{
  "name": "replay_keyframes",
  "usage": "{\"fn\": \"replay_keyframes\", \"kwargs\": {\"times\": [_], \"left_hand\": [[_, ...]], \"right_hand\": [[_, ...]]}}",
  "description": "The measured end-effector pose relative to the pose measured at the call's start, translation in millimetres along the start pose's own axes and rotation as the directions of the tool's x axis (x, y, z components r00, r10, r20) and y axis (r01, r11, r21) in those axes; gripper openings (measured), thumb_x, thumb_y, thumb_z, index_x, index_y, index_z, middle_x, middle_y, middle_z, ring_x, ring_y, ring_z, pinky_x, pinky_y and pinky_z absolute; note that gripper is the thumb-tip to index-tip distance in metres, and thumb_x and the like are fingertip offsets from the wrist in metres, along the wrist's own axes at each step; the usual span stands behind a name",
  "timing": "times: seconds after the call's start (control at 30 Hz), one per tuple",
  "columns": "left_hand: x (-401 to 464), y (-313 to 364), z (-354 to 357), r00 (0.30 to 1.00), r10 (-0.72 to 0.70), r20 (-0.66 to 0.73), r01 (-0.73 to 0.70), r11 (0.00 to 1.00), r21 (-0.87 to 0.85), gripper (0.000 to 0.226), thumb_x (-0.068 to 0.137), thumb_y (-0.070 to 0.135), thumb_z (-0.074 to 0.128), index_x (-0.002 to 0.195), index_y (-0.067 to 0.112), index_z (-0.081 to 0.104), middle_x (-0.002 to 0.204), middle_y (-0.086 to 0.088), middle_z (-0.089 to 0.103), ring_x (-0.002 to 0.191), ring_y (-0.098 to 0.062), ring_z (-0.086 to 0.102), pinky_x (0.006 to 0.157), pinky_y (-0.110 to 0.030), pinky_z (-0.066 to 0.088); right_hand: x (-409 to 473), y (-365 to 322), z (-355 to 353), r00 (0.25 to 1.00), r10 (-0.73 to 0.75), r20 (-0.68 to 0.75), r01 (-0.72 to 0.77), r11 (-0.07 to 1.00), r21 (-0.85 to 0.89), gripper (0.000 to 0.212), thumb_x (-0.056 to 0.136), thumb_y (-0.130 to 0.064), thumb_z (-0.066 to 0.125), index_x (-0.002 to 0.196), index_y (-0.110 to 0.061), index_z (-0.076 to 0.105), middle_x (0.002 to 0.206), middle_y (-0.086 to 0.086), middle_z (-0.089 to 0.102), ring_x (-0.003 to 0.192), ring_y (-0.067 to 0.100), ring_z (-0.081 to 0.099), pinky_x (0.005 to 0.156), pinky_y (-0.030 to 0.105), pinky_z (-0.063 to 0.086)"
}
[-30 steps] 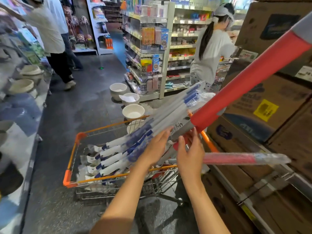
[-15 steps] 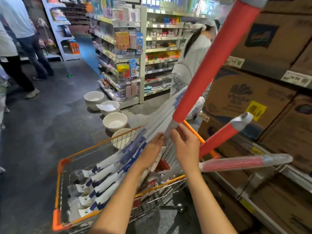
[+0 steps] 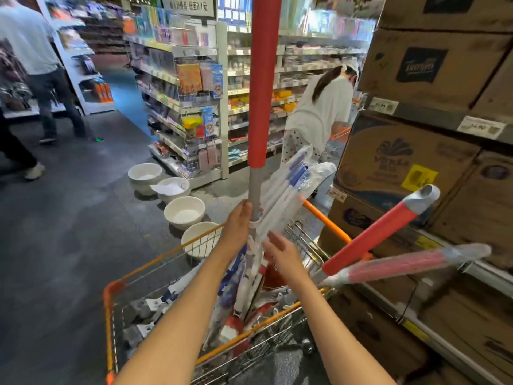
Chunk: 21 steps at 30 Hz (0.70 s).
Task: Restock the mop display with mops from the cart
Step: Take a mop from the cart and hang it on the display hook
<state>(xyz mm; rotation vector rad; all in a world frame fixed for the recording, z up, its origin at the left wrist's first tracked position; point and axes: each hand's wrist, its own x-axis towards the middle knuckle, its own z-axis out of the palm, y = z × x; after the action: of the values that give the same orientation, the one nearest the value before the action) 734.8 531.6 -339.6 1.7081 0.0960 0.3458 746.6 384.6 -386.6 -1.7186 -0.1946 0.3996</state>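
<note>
Shop aisle | red mop (image 3: pixel 262 79) now upright | left grip (image 3: pixel 241 218) clasps pole | right grip (image 3: pixel 283 255) released, fingers spread

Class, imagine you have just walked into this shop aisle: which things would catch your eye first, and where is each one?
First, the red-sleeved mop handle standing upright at centre, gripped low on its grey shaft by the left hand, with the right hand open beside it. Below sits the orange-rimmed cart full of wrapped mops. White basins line the floor behind it.
</note>
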Motion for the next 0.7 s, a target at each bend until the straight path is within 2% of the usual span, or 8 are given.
{"fn": "replay_keyframes", "kwargs": {"times": [0.07,0.2,0.27,0.37,0.5,0.57,0.7], "left_hand": [[4.4,1.5,-3.3,1.000,-0.012,-0.015,0.012,1.000,0.008,0.049,0.095,0.060,0.032,0.111,0.025,0.064,0.102,0.013,0.070,0.090,0.012,0.064,0.078,-0.009,0.047],[14.9,15.9,-5.4,0.999,-0.014,-0.031,0.014,1.000,-0.006,0.043,0.096,0.061,0.032,0.104,0.033,0.063,0.106,0.009,0.072,0.104,-0.008,0.067,0.094,-0.034,0.050],[19.1,28.4,-7.9,0.999,0.008,-0.040,-0.008,1.000,-0.020,0.044,0.098,0.060,0.032,0.102,0.032,0.065,0.104,0.009,0.073,0.103,-0.010,0.068,0.096,-0.037,0.051],[23.9,46.4,-13.6,0.999,0.024,-0.039,-0.026,0.998,-0.060,0.040,0.106,0.049,0.031,0.102,0.029,0.065,0.100,0.010,0.074,0.096,-0.004,0.068,0.094,-0.037,0.052],[30.4,69.1,-24.0,1.000,0.019,0.001,-0.019,0.996,-0.087,0.034,0.108,0.044,0.032,0.105,0.033,0.064,0.113,0.001,0.072,0.111,-0.018,0.067,0.105,-0.048,0.049],[32.3,79.5,-27.8,1.000,0.020,-0.008,-0.021,0.997,-0.081,0.033,0.108,0.046,0.032,0.105,0.036,0.064,0.113,0.003,0.072,0.112,-0.019,0.067,0.105,-0.049,0.049],[31.5,89.7,-32.2,0.996,0.052,-0.072,-0.057,0.996,-0.065,0.032,0.109,0.042,0.035,0.103,0.034,0.066,0.106,0.001,0.071,0.103,-0.018,0.065,0.102,-0.050,0.047]], "right_hand": [[6.2,2.5,8.7,0.998,-0.010,0.063,0.013,0.999,-0.053,0.060,0.099,-0.030,0.062,0.152,-0.013,0.040,0.154,0.001,0.045,0.135,0.011,0.045,0.104,0.026,0.042],[20.0,-12.5,22.4,0.996,-0.084,0.038,0.087,0.991,-0.098,0.057,0.098,-0.031,0.063,0.151,-0.019,0.044,0.150,0.000,0.050,0.135,0.011,0.046,0.110,0.031,0.040],[26.0,-21.5,25.5,0.991,-0.130,0.031,0.133,0.982,-0.133,0.055,0.099,-0.031,0.062,0.150,-0.017,0.046,0.149,0.001,0.052,0.135,0.015,0.049,0.113,0.039,0.041],[32.6,-32.4,26.8,0.979,-0.204,0.004,0.202,0.968,-0.150,0.052,0.098,-0.028,0.063,0.146,-0.011,0.050,0.141,0.006,0.060,0.128,0.021,0.056,0.109,0.045,0.044],[33.2,-47.5,28.7,0.960,-0.276,-0.047,0.267,0.954,-0.135,0.045,0.098,-0.025,0.064,0.138,-0.007,0.058,0.129,0.008,0.067,0.120,0.022,0.062,0.101,0.036,0.049],[31.1,-56.7,30.6,0.950,-0.307,-0.064,0.297,0.947,-0.123,0.038,0.097,-0.026,0.065,0.132,-0.010,0.063,0.120,0.003,0.072,0.111,0.018,0.066,0.095,0.037,0.052],[26.3,-75.3,36.5,0.930,-0.359,-0.086,0.346,0.929,-0.135,0.024,0.095,-0.033,0.065,0.116,-0.023,0.070,0.099,-0.005,0.074,0.095,0.017,0.069,0.090,0.051,0.053]]}}
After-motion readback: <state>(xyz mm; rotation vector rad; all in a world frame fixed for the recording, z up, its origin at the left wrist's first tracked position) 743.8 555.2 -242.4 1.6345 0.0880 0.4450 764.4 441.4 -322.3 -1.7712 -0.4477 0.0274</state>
